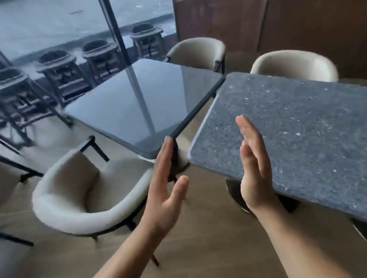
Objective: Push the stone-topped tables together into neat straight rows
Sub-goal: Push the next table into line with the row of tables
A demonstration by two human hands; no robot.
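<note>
Two dark stone-topped tables stand side by side. The left table [140, 105] has a glossy top that mirrors the window frame. The right table [298, 134] has a speckled grey top. Their far corners nearly touch, while a wedge-shaped gap widens toward me between the near corners. My left hand [166, 184] is flat with fingers straight, its fingertips against the left table's near corner. My right hand [254, 168] is held flat and upright over the right table's near edge, holding nothing.
A cream upholstered chair [73, 198] sits at the left table's near side, close to my left arm. Two more cream chairs [200, 52] stand behind the tables. Several dark high chairs [61, 76] line the window at left. Wooden panels close off the back right.
</note>
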